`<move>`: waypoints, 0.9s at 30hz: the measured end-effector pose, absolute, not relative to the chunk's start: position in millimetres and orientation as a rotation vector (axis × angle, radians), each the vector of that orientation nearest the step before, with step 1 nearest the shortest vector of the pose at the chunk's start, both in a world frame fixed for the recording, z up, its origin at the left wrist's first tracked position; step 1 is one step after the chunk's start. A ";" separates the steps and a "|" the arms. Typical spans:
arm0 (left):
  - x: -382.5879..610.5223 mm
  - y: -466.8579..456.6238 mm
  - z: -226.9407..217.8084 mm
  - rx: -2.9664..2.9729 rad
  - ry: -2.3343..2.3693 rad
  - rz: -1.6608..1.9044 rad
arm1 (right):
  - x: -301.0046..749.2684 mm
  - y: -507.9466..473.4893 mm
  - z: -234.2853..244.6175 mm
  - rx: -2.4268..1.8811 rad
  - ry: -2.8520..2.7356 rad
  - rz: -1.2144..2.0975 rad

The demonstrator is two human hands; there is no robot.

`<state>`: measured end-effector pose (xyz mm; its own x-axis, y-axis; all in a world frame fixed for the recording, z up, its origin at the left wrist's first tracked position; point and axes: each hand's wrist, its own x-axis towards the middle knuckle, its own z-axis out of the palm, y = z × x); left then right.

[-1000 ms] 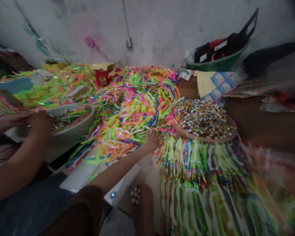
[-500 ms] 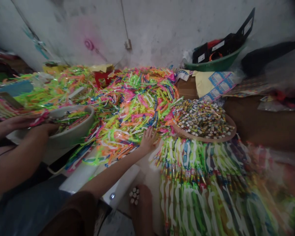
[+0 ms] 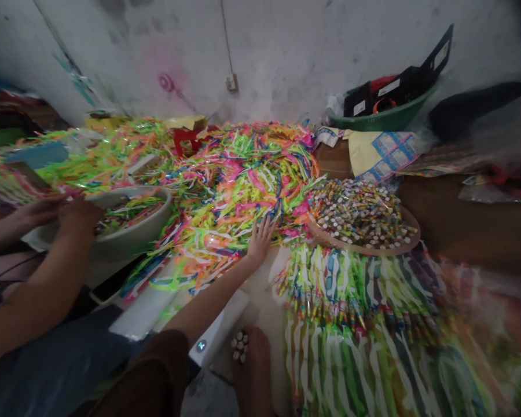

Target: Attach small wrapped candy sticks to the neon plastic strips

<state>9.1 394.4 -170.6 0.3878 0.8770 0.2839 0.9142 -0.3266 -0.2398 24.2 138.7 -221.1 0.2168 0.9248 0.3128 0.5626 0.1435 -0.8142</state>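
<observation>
My left hand reaches forward, palm down, with its fingers stretched out at the near edge of a big loose pile of neon plastic strips. The fingertips are at the pile, and nothing shows in the hand. To its right stands a round, pinkish-brown basin heaped with small printed tubes with white ends. In front of that basin lie rows of strip pieces, side by side, with printed tubes along their lower ends. My right hand is out of view.
At the left, a co-worker's two hands work at a pale tub of strips. A bare foot stands beside several white caps and a white box. A green basin sits by the wall.
The view has shifted slightly. My left hand stays at the pile's edge, its fingers now straighter. The co-worker's hands have drawn closer together, and the pink strip there shows less.
</observation>
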 end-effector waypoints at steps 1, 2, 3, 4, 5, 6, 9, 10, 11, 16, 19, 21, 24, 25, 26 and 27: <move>9.1 397.7 -169.0 -2.282 -1.567 -0.149 | 23.9 138.9 -221.4 -1.530 -1.467 0.463; 9.1 401.3 -167.4 -2.269 -1.585 -0.151 | 23.6 138.9 -221.9 -1.528 -1.472 0.451; 8.9 405.2 -165.8 -2.258 -1.601 -0.152 | 23.4 138.9 -222.6 -1.524 -1.470 0.441; 8.3 409.2 -164.1 -2.253 -1.611 -0.153 | 23.3 138.8 -223.4 -1.520 -1.465 0.441; 7.3 413.2 -162.5 -2.251 -1.620 -0.154 | 23.2 138.6 -224.3 -1.515 -1.456 0.447; 5.8 416.9 -161.1 -2.250 -1.630 -0.157 | 23.3 138.4 -225.1 -1.511 -1.448 0.454; -1.1 424.4 -158.8 -2.243 -1.673 -0.171 | 23.6 138.5 -226.9 -1.509 -1.449 0.460; -3.7 425.2 -158.8 -2.243 -1.679 -0.174 | 23.5 138.8 -227.2 -1.510 -1.456 0.457; -6.2 425.3 -159.0 -2.247 -1.677 -0.177 | 23.3 139.3 -227.4 -1.508 -1.459 0.450; -9.7 422.8 -155.8 -2.302 -1.608 -0.162 | 21.0 141.1 -227.9 -1.532 -1.454 0.435; -1.5 426.0 -150.6 -2.323 -1.572 -0.154 | 20.7 140.3 -230.7 -1.549 -1.448 0.472; 6.1 428.7 -149.1 -2.337 -1.560 -0.146 | 21.7 139.6 -233.8 -1.534 -1.457 0.500; 14.7 429.9 -151.7 -2.343 -1.585 -0.140 | 25.4 138.6 -236.9 -1.489 -1.507 0.515; 16.0 429.5 -153.3 -2.335 -1.604 -0.144 | 27.1 138.4 -236.7 -1.478 -1.519 0.520; 16.6 428.9 -154.8 -2.322 -1.624 -0.152 | 28.7 138.1 -235.9 -1.477 -1.524 0.523; 16.4 428.4 -156.2 -2.304 -1.647 -0.161 | 30.2 137.9 -234.6 -1.482 -1.523 0.522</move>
<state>16.4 428.4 -156.2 0.3349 0.9046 0.2638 0.9385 -0.2953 -0.1791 30.2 137.9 -234.6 0.1456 0.9387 0.3124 0.5498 0.1857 -0.8144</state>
